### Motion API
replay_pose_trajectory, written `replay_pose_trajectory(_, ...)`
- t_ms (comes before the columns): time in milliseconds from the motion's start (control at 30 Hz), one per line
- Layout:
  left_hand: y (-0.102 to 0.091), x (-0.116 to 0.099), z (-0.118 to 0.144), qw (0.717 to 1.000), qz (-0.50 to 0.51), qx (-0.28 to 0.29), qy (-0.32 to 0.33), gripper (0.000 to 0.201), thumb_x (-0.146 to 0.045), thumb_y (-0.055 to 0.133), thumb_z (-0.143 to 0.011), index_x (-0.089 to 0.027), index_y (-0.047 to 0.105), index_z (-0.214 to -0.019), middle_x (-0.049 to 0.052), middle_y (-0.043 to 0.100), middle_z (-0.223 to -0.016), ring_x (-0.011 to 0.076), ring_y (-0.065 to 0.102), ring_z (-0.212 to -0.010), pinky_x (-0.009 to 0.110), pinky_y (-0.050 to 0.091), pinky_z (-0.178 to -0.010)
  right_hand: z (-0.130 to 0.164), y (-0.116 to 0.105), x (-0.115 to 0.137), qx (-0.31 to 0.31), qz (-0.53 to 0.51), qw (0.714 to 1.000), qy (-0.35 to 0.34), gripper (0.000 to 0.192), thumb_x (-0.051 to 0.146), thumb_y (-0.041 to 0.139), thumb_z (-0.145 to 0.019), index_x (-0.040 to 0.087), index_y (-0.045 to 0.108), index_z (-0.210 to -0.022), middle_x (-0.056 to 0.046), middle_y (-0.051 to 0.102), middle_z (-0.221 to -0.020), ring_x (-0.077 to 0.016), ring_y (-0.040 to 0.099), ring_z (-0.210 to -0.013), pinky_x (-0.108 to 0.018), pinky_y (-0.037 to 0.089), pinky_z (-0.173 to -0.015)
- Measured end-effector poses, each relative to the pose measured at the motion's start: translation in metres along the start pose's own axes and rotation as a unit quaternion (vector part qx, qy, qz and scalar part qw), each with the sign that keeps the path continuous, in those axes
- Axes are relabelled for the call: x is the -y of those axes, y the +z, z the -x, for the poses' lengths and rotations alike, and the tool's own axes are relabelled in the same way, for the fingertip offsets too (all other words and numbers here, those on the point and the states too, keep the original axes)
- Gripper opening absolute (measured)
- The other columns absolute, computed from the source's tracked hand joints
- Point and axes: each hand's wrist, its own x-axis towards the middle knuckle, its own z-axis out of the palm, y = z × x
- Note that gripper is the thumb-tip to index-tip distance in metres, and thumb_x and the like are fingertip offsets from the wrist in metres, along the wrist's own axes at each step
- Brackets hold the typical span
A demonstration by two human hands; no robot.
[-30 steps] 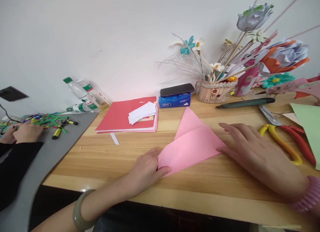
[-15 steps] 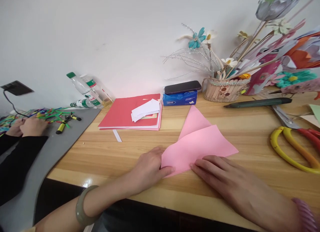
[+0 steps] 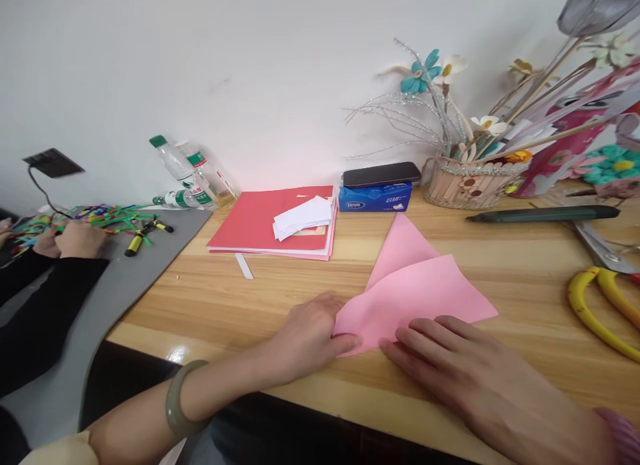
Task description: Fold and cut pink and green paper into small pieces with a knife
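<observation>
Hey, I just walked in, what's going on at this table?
A person has both hands on a folded sheet of pink paper on the wooden table. The left hand has its grip on the paper's left end; the right hand rests along the near edge. Scissors lie off to the right, untouched. At the far left, another person's hands are among colourful strips.

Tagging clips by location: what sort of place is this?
Probably a craft workspace, at home or in a studio, I can't tell which: folded pink paper, scissors on the wooden table, and decorative flowers in a basket.
</observation>
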Motion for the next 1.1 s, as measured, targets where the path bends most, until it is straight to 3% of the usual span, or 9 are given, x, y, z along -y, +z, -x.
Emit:
replay_pose_trajectory(367, 0.004, 0.006, -0.001, 0.998, -0.022, -0.017, 0.051, 0.02, -0.034, 0.06, -0.082, -0.02, 0.061, -0.097, 0.002, 0.064, -0.103, 0.0203, 0.058, -0.094, 0.027, 0.043, -0.081, -0.018, 0.003, 0.007, -0.011, -0.032, 0.999, -0.021, 0.037, 0.013, 0.025, -0.09, 0.016, 0.059, -0.105, -0.004, 0.064, -0.095, -0.0174, 0.054, -0.08, -0.032, 0.045, -0.07)
replay_pose_trajectory(500, 0.005, 0.008, -0.001, 0.998, -0.033, -0.017, 0.046, 0.021, -0.037, 0.059, -0.082, -0.02, 0.062, -0.095, 0.003, 0.064, -0.098, 0.021, 0.059, -0.09, 0.028, 0.044, -0.077, -0.021, 0.003, 0.009, 0.006, -0.018, 0.998, -0.058, 0.032, 0.013, 0.031, -0.086, 0.017, 0.059, -0.1, -0.007, 0.063, -0.096, -0.0192, 0.052, -0.082, -0.034, 0.044, -0.069)
replay_pose_trajectory(733, 0.001, 0.007, -0.001, 0.999, -0.019, -0.013, 0.031, 0.022, -0.035, 0.058, -0.081, -0.018, 0.062, -0.094, 0.004, 0.065, -0.097, 0.0217, 0.06, -0.087, 0.028, 0.045, -0.073, -0.025, 0.009, 0.011, -0.001, -0.024, 0.998, -0.05, 0.03, 0.011, 0.032, -0.086, 0.016, 0.058, -0.099, -0.004, 0.061, -0.091, -0.0183, 0.05, -0.078, -0.034, 0.042, -0.066)
replay_pose_trajectory(900, -0.008, 0.006, -0.005, 0.999, 0.006, 0.032, 0.002, 0.025, -0.034, 0.059, -0.076, -0.018, 0.063, -0.095, 0.004, 0.066, -0.099, 0.0224, 0.061, -0.086, 0.027, 0.045, -0.072, -0.029, 0.01, 0.01, 0.022, -0.042, 0.997, -0.06, 0.029, 0.011, 0.032, -0.086, 0.017, 0.057, -0.098, -0.004, 0.06, -0.093, -0.0177, 0.05, -0.077, -0.034, 0.042, -0.066)
replay_pose_trajectory(1100, -0.02, 0.007, -0.008, 0.994, 0.058, 0.092, 0.016, 0.013, -0.029, 0.06, -0.072, -0.02, 0.067, -0.079, 0.0, 0.067, -0.084, 0.0189, 0.061, -0.076, 0.024, 0.045, -0.067, -0.029, 0.016, 0.009, 0.018, -0.007, 0.996, -0.085, 0.031, 0.01, 0.035, -0.083, 0.016, 0.055, -0.106, -0.004, 0.06, -0.09, -0.0176, 0.05, -0.077, -0.033, 0.042, -0.064)
